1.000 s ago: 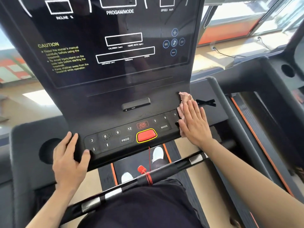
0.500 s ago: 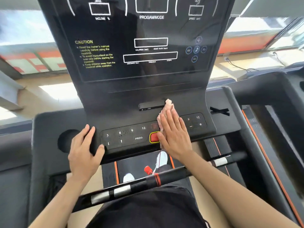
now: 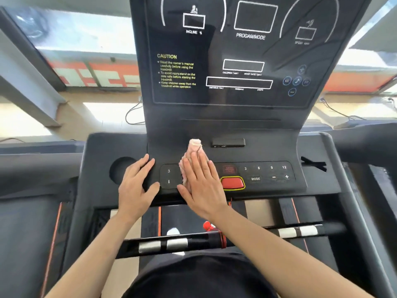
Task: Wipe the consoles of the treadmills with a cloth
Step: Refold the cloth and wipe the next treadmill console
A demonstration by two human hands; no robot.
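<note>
The black treadmill console (image 3: pixel 268 130) rises in front of me, with a dark display above and a button strip (image 3: pixel 266 173) below. My right hand (image 3: pixel 202 183) lies flat on a pale pink cloth (image 3: pixel 194 147), pressing it on the left half of the button strip. The cloth pokes out beyond my fingertips. My left hand (image 3: pixel 135 186) rests with fingers spread on the console's left lower corner, holding nothing. A red stop button (image 3: pixel 233 182) sits just right of my right hand.
A round cup holder (image 3: pixel 120 168) is left of my left hand. A black handlebar with silver grips (image 3: pixel 290 232) crosses below my arms, with a red safety clip (image 3: pixel 209 226) on it. Other treadmills stand on both sides. Windows lie beyond.
My right hand has slid the cloth leftward along the button strip, from its right end past the red button to the left half. My left hand has stayed on the left corner.
</note>
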